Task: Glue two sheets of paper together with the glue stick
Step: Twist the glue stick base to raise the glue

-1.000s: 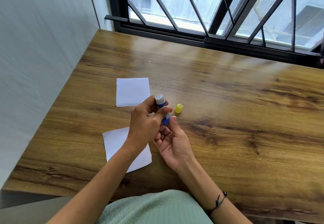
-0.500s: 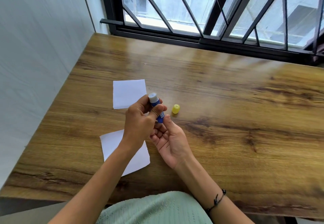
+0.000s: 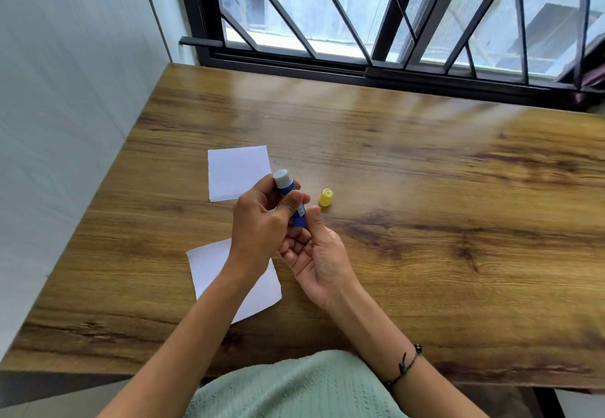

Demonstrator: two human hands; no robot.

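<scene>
I'm gripping the glue (image 3: 288, 193) in my left hand (image 3: 262, 231), right hand (image 3: 319, 254) pinching its base; nearer sheet (image 3: 212, 267) is lying under my left wrist.

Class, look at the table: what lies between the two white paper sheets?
In the head view, bare wooden table separates the far white paper sheet from the near white paper sheet; they don't touch.

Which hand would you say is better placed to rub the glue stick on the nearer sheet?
Probably the left hand: it grips the glue stick and hovers over the nearer sheet. The right hand only pinches its base.
</scene>
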